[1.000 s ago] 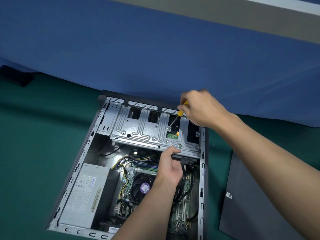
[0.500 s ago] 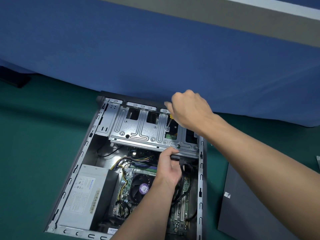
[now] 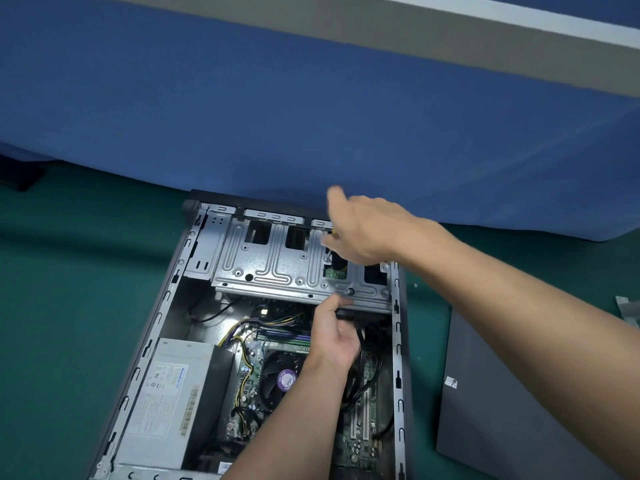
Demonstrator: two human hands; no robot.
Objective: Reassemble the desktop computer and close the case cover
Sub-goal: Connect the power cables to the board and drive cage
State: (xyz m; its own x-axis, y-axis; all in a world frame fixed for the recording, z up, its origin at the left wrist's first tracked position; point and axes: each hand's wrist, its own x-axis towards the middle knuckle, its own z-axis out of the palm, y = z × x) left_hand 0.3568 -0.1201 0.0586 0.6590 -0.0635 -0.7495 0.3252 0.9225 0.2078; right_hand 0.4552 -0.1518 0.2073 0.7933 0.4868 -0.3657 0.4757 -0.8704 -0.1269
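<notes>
The open computer case (image 3: 398, 344) lies on its side on the green table. Its silver drive cage (image 3: 270, 268) spans the far end. My right hand (image 3: 370, 233) hovers over the cage's right part and holds a yellow-handled screwdriver (image 3: 328, 251). The tip sits at a screw on the cage, and the handle is mostly hidden under my blurred fingers. My left hand (image 3: 334, 337) reaches in from below and grips the edge of a black drive (image 3: 363, 311) under the cage, thumb on top. The dark case cover (image 3: 502, 393) lies flat to the right of the case.
A grey power supply (image 3: 169, 400) fills the case's near left, with the CPU fan (image 3: 280, 375) and black cables beside my left wrist. A blue partition (image 3: 311, 116) stands right behind the case. A small metal part (image 3: 627, 306) lies at the right edge.
My right hand has turned over the screwdriver and shifted slightly left, now covering most of the yellow handle; one finger sticks out. My left hand stays under the cage.
</notes>
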